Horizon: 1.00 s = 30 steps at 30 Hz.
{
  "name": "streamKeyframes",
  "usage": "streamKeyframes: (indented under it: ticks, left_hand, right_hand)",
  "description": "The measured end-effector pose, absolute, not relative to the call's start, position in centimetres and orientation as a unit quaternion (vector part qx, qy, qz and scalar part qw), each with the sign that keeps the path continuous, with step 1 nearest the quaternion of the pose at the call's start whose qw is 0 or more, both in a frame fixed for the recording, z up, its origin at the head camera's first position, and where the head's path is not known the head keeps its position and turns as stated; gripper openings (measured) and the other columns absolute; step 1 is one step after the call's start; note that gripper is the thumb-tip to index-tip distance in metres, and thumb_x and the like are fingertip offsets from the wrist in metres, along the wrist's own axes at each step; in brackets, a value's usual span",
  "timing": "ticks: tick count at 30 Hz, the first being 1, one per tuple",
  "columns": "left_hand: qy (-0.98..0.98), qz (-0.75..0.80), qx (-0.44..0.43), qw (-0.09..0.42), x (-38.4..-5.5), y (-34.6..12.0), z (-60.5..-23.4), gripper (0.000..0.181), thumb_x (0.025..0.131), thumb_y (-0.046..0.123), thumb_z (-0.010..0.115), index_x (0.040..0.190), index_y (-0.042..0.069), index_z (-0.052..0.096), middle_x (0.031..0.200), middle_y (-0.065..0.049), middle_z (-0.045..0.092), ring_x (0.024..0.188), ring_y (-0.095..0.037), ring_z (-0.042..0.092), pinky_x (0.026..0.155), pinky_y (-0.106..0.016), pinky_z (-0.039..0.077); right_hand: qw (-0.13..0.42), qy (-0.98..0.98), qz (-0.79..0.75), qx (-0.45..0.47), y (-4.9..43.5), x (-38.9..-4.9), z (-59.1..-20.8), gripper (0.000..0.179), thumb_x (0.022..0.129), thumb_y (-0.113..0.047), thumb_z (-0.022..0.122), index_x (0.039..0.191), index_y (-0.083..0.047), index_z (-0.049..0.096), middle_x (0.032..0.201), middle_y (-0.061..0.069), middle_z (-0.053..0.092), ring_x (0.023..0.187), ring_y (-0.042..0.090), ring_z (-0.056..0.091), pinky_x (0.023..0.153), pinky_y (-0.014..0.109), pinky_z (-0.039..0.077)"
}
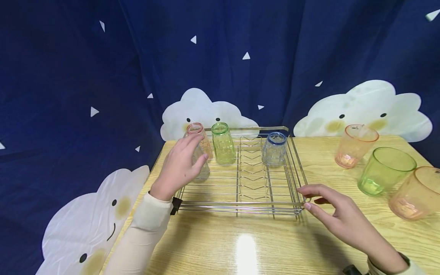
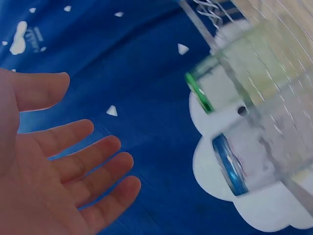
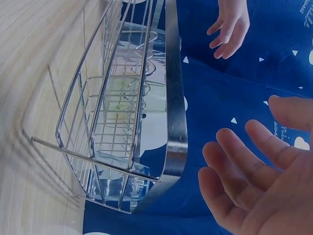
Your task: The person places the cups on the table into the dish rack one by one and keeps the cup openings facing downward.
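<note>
A metal wire dish rack [image 1: 220, 203] stands on the table with several glasses upside down in it. My left hand [image 1: 178, 164], fingers extended, hovers over its left side. Partly behind that hand is a clear glass [image 1: 203, 172], whose rim shows blue in the left wrist view, apart from the fingers. Just beyond it stand a pink glass [image 1: 206, 147] and a green glass [image 1: 224, 149]. Toward the back right of the rack is a blue-rimmed glass [image 1: 275, 154]. My right hand [image 1: 338, 217], loosely bent and holding nothing, is beside the rack's front right corner.
Right of the rack, three tumblers stand upright on the wooden table [image 1: 213, 244]: a pink one [image 1: 354, 149], a green one [image 1: 383, 172] and an orange one [image 1: 414, 194]. A black clip [image 1: 175, 205] sits at the rack's front left corner. Behind hangs a dark blue curtain [image 1: 220, 68].
</note>
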State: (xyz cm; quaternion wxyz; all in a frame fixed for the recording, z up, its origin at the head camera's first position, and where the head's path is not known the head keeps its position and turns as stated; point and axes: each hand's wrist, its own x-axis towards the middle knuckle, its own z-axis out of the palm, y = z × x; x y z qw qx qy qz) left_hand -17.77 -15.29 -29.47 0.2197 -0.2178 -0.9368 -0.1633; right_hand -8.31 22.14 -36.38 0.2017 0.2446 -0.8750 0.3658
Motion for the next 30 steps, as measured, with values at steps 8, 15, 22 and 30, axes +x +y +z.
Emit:
streamKeyframes:
  ticks: [8,15,22,30]
  left_hand:
    - [-0.920,-0.163,-0.260,0.245,-15.2,-13.9,-30.2,0.050,0.092,0.026,0.067,0.137,0.005,0.056,0.142,-0.011,0.058,0.129,-0.030,0.055,0.110,-0.046,0.045]
    - [-0.909,-0.165,-0.291,0.250,-13.4,-12.9,-30.9,0.049,0.092,0.025,0.067,0.136,0.006,0.057,0.141,-0.010,0.058,0.130,-0.028,0.055,0.109,-0.046,0.046]
    - [-0.910,-0.169,-0.302,0.230,-12.4,-12.4,-31.9,0.051,0.092,0.027,0.068,0.137,0.008,0.056,0.142,-0.008,0.057,0.129,-0.026,0.056,0.107,-0.046,0.048]
    - [-0.920,-0.162,-0.300,0.196,-11.9,-12.1,-32.5,0.053,0.094,0.030,0.064,0.142,0.013,0.052,0.146,-0.007,0.054,0.134,-0.025,0.053,0.110,-0.048,0.046]
  right_hand:
    - [0.199,-0.877,0.365,0.241,22.2,-8.3,-36.3,0.041,0.082,0.000,0.076,0.115,-0.024,0.069,0.112,-0.007,0.072,0.102,-0.012,0.060,0.084,0.004,0.046]
    - [0.203,-0.879,0.361,0.236,22.5,-8.3,-36.2,0.039,0.082,-0.001,0.076,0.115,-0.019,0.070,0.117,-0.017,0.069,0.102,-0.014,0.059,0.084,0.004,0.046]
    - [0.203,-0.882,0.362,0.224,23.0,-8.3,-36.2,0.038,0.082,-0.001,0.075,0.116,-0.018,0.070,0.114,-0.024,0.067,0.097,-0.013,0.061,0.081,0.004,0.046]
    - [0.206,-0.884,0.363,0.209,23.6,-8.4,-36.1,0.037,0.084,-0.002,0.075,0.115,-0.021,0.070,0.113,-0.024,0.067,0.093,-0.011,0.063,0.079,0.003,0.046]
